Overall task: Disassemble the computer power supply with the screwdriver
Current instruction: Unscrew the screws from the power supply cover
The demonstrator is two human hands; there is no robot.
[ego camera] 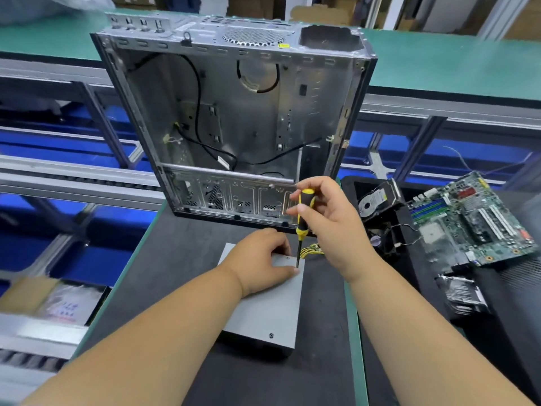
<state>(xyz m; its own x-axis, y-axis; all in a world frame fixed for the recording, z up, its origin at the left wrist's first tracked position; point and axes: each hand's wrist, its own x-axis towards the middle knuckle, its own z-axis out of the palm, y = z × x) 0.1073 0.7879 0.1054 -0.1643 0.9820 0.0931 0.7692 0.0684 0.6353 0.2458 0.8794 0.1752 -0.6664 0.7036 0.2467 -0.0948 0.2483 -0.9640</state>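
Screwdriver set on a power supply lid screw

The right hand (328, 221) grips the screwdriver (303, 218) upright; the left hand (260, 259) presses the power supply (263, 312) flat on the mat (175, 259) before the computer case (234, 112). A tilted tip could slip, stripping the screw.

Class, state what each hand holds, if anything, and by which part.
The right hand grips the screwdriver by its yellow-and-black handle. The left hand holds nothing; it rests on the power supply.
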